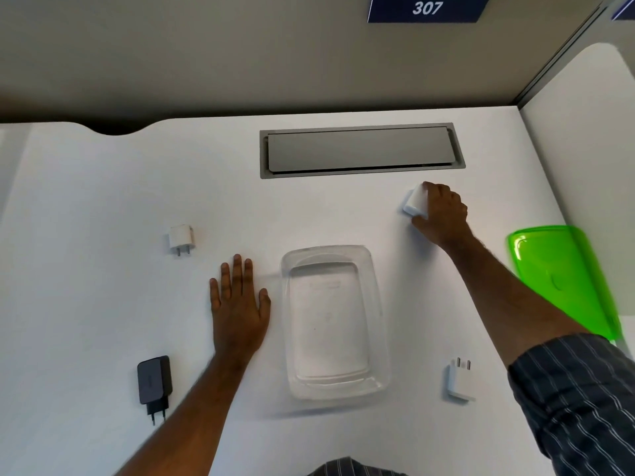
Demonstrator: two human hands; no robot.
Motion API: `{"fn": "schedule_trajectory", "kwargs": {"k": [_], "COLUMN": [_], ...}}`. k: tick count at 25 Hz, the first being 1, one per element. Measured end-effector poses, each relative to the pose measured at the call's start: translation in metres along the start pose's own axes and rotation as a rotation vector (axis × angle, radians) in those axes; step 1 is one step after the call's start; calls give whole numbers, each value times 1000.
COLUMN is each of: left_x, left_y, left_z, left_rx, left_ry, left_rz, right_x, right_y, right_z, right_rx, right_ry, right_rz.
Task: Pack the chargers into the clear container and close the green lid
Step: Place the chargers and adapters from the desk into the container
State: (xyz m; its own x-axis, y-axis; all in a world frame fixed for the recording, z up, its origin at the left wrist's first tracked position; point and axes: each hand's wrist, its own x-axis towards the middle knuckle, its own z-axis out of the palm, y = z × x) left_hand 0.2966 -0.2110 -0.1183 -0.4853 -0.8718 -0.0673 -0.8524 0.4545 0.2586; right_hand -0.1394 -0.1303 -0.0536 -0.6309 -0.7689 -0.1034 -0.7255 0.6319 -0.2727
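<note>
R hand reaches to the far right of the desk, fingers and thumb curled round a white charger, which sits at desk level; lift-off cannot be told. L hand lies flat, palm down, fingers straight and slightly spread, holding nothing, just left of the clear container. Container sits at desk centre, open, no charger inside. Green lid lies apart at the right edge, partly behind the R forearm. Other chargers: small white one far left, black one near left, white one near right, all well apart from the container. Desk is white; grey cable hatch set in its far side, shut. Beige wall behind carries a blue "307" sign. Open desk surface between chargers and container on both sides.
</note>
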Motion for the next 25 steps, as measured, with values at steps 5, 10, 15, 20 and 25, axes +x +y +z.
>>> {"fn": "schedule_trajectory", "kwargs": {"k": [5, 10, 15, 20, 25], "left_x": [-1, -1, 0, -1, -2], "left_y": [0, -2, -3, -2, -4], "left_z": [-1, 0, 1, -1, -2], "left_rx": [-13, -16, -12, -37, -58], "left_ry": [6, 20, 31, 27, 36], "left_rz": [5, 18, 20, 18, 33], "right_x": [-8, -38, -80, -129, -161], "right_y": [-3, -27, -65, -105, -138], "right_z": [-9, -29, -53, -65, -50], "right_rx": [84, 171, 248, 184, 115], "right_ry": [1, 70, 132, 127, 17], "right_rz": [-126, -160, -244, -421, -554]}}
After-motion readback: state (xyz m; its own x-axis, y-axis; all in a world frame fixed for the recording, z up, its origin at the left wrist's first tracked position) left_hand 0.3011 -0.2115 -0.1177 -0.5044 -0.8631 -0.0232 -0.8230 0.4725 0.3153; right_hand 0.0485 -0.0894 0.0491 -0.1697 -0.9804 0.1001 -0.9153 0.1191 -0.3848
